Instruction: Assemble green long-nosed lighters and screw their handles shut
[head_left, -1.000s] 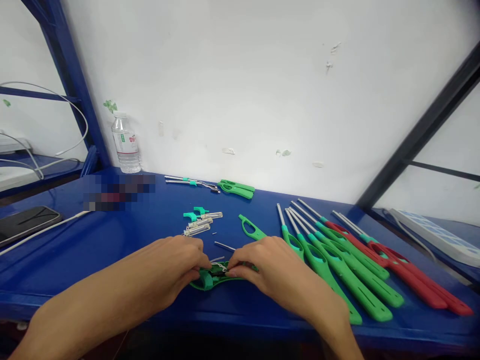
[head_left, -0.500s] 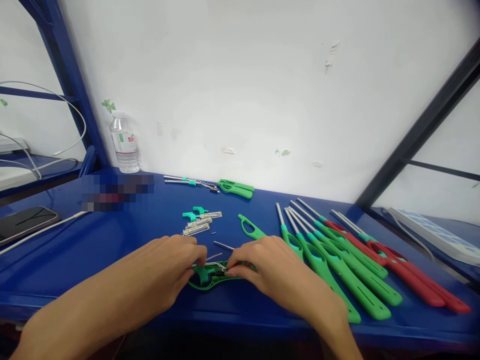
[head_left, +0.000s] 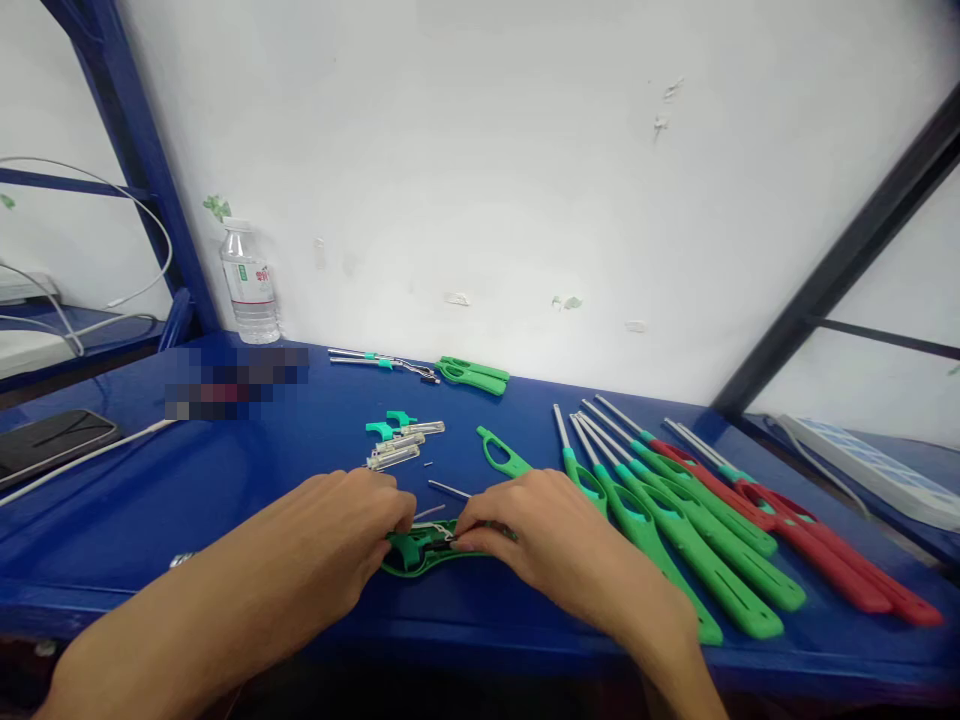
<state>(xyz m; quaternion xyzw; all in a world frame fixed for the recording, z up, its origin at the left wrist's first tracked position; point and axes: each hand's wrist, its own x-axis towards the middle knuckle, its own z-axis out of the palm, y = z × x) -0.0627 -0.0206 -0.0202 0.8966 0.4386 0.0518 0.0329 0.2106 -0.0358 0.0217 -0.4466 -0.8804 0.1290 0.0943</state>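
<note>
An opened green lighter shell (head_left: 420, 568) lies near the table's front edge, with a teal trigger (head_left: 409, 547), a thin wire and a black part inside. My left hand (head_left: 360, 525) is closed around the shell's left end, its fingertips partly hidden. From the other side, my right hand (head_left: 517, 525) covers the shell's right end, thumb and fingers pinched together at the wire and black part. What exactly they pinch is hard to see. A thin metal rod (head_left: 448, 489) and a separate green shell half (head_left: 501, 455) lie just beyond my right hand.
Assembled green lighters (head_left: 667, 530) and red lighters (head_left: 840, 550) fan out at right. Clear fuel tanks (head_left: 396, 453) and teal triggers (head_left: 380, 430) lie ahead. Metal tubes (head_left: 364, 360) and green shells (head_left: 472, 374) sit by the wall. A water bottle (head_left: 250, 290) and phone (head_left: 52, 445) are left.
Both hands stay at the shell, which has shifted very slightly to the right. A small silver piece now shows beside my left forearm.
</note>
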